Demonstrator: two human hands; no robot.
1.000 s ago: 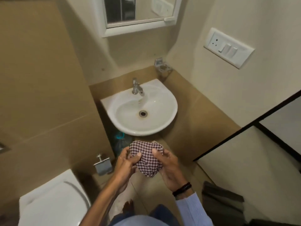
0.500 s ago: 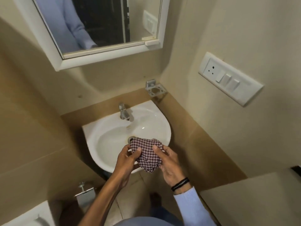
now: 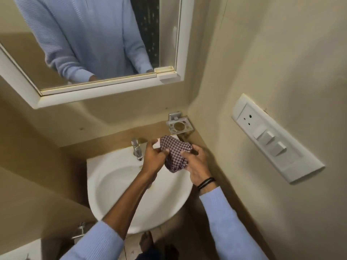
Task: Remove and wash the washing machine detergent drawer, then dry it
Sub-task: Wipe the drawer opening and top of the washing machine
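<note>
Left hand (image 3: pixel 153 156), right hand (image 3: pixel 197 164) wrap checked cloth (image 3: pixel 175 154) over sink (image 3: pixel 112 184) rear; drying step, likely.
Both hands curl round the checked cloth, thumbs on top. Drawer not plainly seen, probably bundled inside. Since a second ago the bundle moved from in front of the sink to over its rear rim, beside the tap (image 3: pixel 136 149). Forearms reach forward, wrists angled inward.

White-framed mirror (image 3: pixel 105 92) on far wall, small white ledge (image 3: pixel 166 72) at its lower right corner; square metal holder (image 3: pixel 180 125) mounted in far right corner below; white socket-and-switch plate (image 3: pixel 272 139) on right wall; toilet edge (image 3: pixel 18 250) near left.
</note>
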